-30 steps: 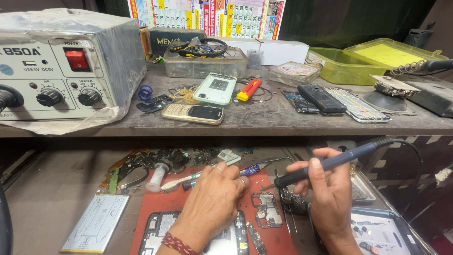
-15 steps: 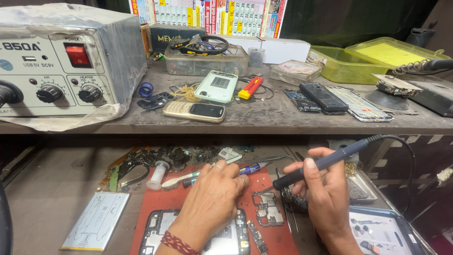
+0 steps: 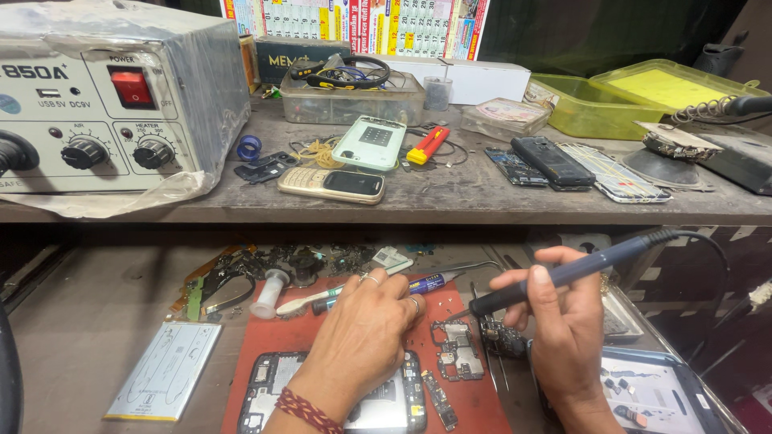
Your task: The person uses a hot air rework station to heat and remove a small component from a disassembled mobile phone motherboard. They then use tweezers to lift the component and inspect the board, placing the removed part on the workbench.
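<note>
opened phone (image 3: 378, 406): middle hidden under the left hand (image 3: 362, 337), lower end cut by the frame's bottom edge. soldering iron (image 3: 563, 275): tip too small to tell where it touches. hot-air station (image 3: 104, 104): left side cut off. right hand (image 3: 563, 329): wrist cut off.

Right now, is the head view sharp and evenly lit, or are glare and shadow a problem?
Head view: mostly sharp; the right hand and soldering iron are crisp. Plastic wrap on the rework station shows mild glare. The lower bench under the shelf is dimmer, and the right corner falls dark.
</note>
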